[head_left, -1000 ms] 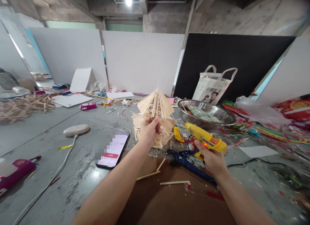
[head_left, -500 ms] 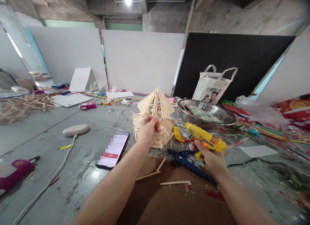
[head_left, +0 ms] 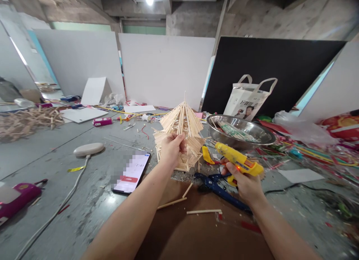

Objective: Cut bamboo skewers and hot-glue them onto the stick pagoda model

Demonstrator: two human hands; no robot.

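In the middle of the head view stands a small tower model built of thin wooden sticks, with a pointed, slatted roof and a second flared tier below. My left hand is closed at its near side, thumb and fingers pinching at the tier between the roofs; the exact piece under the fingertips is hidden. My right hand grips a yellow hot glue gun with a small orange light, its nozzle pointing left towards the model but apart from it. Under that hand lies a blue-handled cutter.
Loose sticks lie on a brown board before me. A phone and a white puck with a cable are left. Behind right are a metal bowl of sticks and a cloth bag. Magenta tools sit left.
The whole view has shifted very slightly. Both hands, the tower model and the glue gun keep nearly the same positions relative to each other.
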